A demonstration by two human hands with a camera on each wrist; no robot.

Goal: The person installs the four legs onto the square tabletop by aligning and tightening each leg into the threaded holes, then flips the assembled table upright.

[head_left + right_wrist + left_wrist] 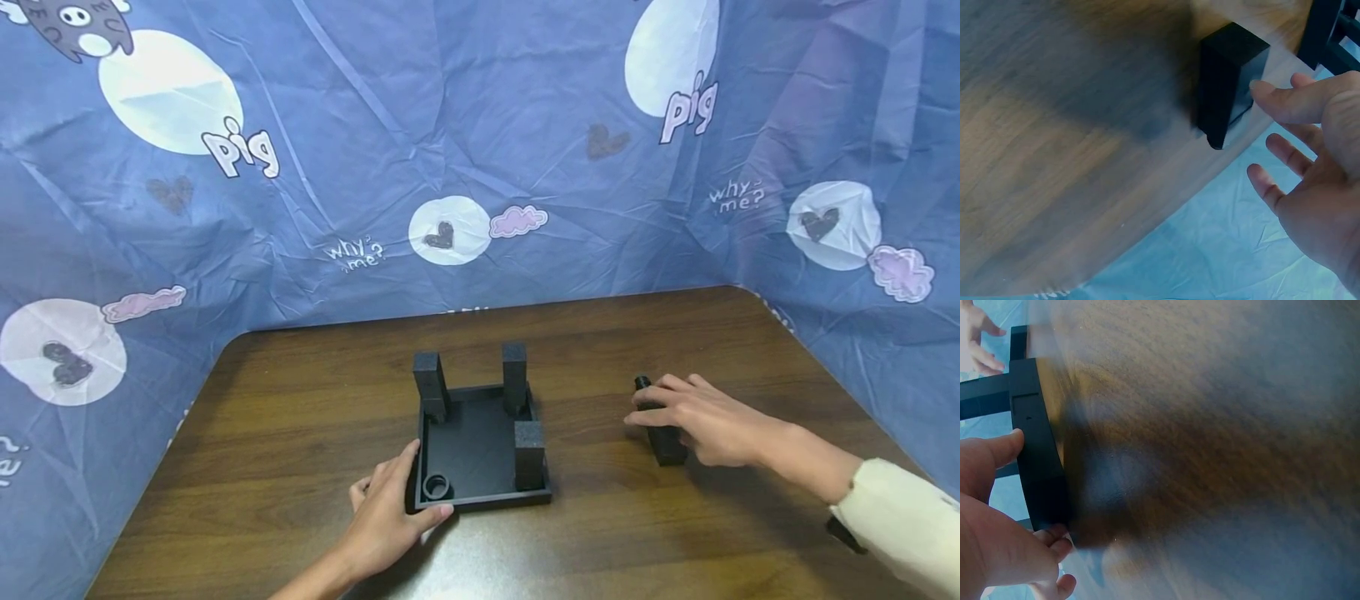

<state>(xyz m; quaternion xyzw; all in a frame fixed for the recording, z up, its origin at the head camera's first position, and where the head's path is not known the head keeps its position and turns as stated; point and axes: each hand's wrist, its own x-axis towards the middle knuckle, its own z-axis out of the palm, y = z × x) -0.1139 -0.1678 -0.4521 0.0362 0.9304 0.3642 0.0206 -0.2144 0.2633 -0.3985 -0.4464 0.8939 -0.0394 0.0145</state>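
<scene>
A square black tray-like base (472, 450) lies on the table with three upright black posts (529, 454) at its corners. At its near left corner sits a round black socket (436, 487) with no post. My left hand (386, 512) grips that corner, the thumb along the front wall and the fingers at the left side. To the right, a loose black post (670, 446) with a narrow round end lies on the table. Over it reaches my right hand (705, 421); in the right wrist view the thumb tip is at the post (1232, 78) and the other fingers are spread.
The brown wooden table (300, 433) has rounded far corners. Blue patterned cloth (480, 150) hangs behind it and along both sides. A small dark object (846, 533) shows partly beneath the right sleeve (892, 517).
</scene>
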